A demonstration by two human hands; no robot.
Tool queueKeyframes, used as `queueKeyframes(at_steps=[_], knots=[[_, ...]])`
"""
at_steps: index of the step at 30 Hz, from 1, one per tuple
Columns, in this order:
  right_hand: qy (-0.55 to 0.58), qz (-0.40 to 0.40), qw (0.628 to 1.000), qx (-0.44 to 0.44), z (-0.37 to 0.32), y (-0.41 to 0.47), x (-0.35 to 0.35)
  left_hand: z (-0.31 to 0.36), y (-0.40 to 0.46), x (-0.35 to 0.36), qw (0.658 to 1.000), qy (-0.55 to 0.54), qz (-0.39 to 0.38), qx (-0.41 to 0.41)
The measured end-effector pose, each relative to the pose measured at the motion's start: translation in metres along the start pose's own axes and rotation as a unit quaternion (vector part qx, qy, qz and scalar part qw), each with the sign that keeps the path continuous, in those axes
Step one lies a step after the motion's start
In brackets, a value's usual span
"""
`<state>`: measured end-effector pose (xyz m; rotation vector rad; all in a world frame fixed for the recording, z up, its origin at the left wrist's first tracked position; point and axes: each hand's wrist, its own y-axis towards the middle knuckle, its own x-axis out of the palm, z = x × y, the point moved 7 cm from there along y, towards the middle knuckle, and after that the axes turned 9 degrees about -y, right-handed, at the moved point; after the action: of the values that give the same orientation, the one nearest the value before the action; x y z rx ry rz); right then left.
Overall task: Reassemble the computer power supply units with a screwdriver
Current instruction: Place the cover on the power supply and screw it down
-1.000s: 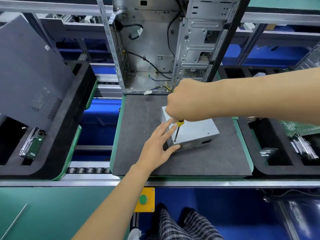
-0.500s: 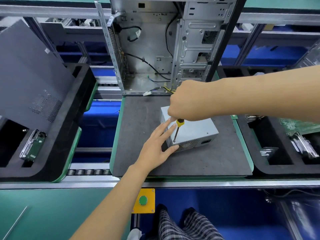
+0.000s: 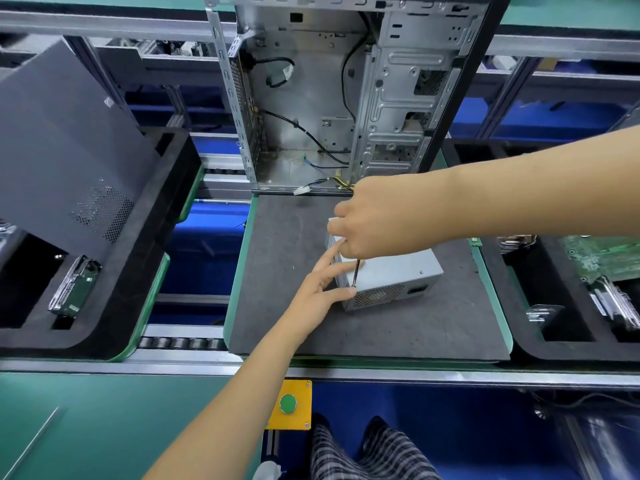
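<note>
An open computer case (image 3: 332,98) stands upright at 12 o'clock, its bare metal interior facing the camera with black cables hanging inside and a white connector lying at its lower edge. At 9 o'clock a dark grey side panel (image 3: 65,147) leans tilted over a black foam tray (image 3: 138,271), and a drive (image 3: 74,285) sits in one of that tray's pockets. At 3 o'clock a second black foam tray (image 3: 540,341) holds a green circuit board (image 3: 602,254) and metal parts.

In the centre lies a dark grey work mat (image 3: 284,258) with a green rim. On it, slightly right of centre, rests the silver power supply unit (image 3: 398,271), its mesh vent side turned toward 5 o'clock.

The right hand (image 3: 377,220) reaches in from 3 o'clock and is curled tight round the handle of a screwdriver (image 3: 355,273), which is almost wholly hidden in the fist; only the thin shaft shows, pointing down at the unit's near left corner. Whether the tip is seated in a screw cannot be told.

The left hand (image 3: 322,289) comes up from 6 o'clock with fingers straight and spread, their tips pressed against the unit's left side and the thumb touching its lower front corner, bracing it without wrapping round.

At 6 o'clock a yellow box with a green button (image 3: 288,403) sits on the bench edge.
</note>
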<state>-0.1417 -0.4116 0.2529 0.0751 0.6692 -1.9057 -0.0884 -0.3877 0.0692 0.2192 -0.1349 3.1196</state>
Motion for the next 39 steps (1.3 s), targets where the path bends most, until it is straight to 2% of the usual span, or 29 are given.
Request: queueKeyframes(at_steps=[1, 2, 3, 4, 6, 10, 14, 16, 17, 18, 20, 21, 22, 23, 26, 29, 32, 37, 39], knots=[[-0.017, 0.01, 1.0, -0.017, -0.003, -0.001, -0.004, 0.0, 0.0, 0.0, 1.0, 0.0, 0.003, 0.001], [-0.017, 0.002, 0.997, -0.076, -0.009, 0.001, -0.005, 0.001, 0.0, 0.0, 1.0, 0.004, 0.005, 0.006], [-0.011, 0.02, 0.991, -0.134, -0.017, 0.003, -0.004, 0.003, -0.001, -0.001, 1.0, 0.015, 0.006, 0.015], [-0.009, 0.043, 0.987, -0.152, -0.018, 0.004, -0.005, 0.005, -0.003, 0.0, 0.999, 0.035, 0.009, 0.026], [0.005, 0.068, 0.987, -0.147, -0.02, 0.005, -0.007, 0.016, -0.005, 0.001, 0.994, 0.093, 0.023, 0.055], [0.091, 0.032, 0.982, -0.16, -0.025, 0.007, -0.003, 0.045, -0.003, 0.002, 0.971, 0.164, 0.064, 0.16], [0.229, -0.01, 0.963, -0.144, -0.027, 0.012, -0.003, 0.049, 0.003, 0.01, 0.978, 0.146, 0.053, 0.14], [0.306, -0.075, 0.945, -0.093, -0.026, 0.018, 0.004, 0.048, 0.002, 0.005, 0.983, 0.126, 0.051, 0.122], [0.365, -0.136, 0.92, -0.051, -0.024, 0.02, 0.014, 0.048, 0.001, 0.0, 0.983, 0.127, 0.045, 0.123], [0.443, -0.204, 0.873, -0.007, -0.022, 0.019, 0.028, 0.046, 0.0, -0.006, 0.981, 0.142, 0.043, 0.127], [0.599, -0.318, 0.732, 0.063, -0.025, 0.01, 0.056, 0.039, -0.004, -0.014, 0.974, 0.186, 0.046, 0.121], [0.654, -0.348, 0.667, 0.081, -0.026, 0.005, 0.065, 0.034, -0.005, -0.016, 0.972, 0.201, 0.057, 0.11], [0.683, -0.359, 0.629, 0.091, -0.025, 0.001, 0.073, 0.029, -0.005, -0.017, 0.971, 0.207, 0.073, 0.096], [0.695, -0.357, 0.616, 0.098, -0.022, -0.002, 0.079, 0.025, -0.005, -0.017, 0.972, 0.202, 0.093, 0.077], [0.704, -0.311, 0.625, 0.134, -0.008, -0.006, 0.094, 0.008, -0.005, -0.014, 0.982, 0.134, 0.133, 0.007], [0.721, -0.249, 0.621, 0.178, -0.01, -0.009, 0.112, -0.008, -0.006, -0.009, 0.987, 0.04, 0.144, -0.062], [0.739, -0.194, 0.605, 0.224, -0.028, -0.013, 0.124, -0.013, -0.005, -0.004, 0.987, -0.001, 0.131, -0.09], [0.79, -0.156, 0.532, 0.263, -0.061, -0.017, 0.131, -0.008, -0.005, -0.008, 0.993, 0.014, 0.056, -0.099], [0.795, -0.154, 0.527, 0.259, -0.068, -0.017, 0.129, -0.007, -0.01, -0.029, 0.988, 0.107, 0.069, -0.086]])
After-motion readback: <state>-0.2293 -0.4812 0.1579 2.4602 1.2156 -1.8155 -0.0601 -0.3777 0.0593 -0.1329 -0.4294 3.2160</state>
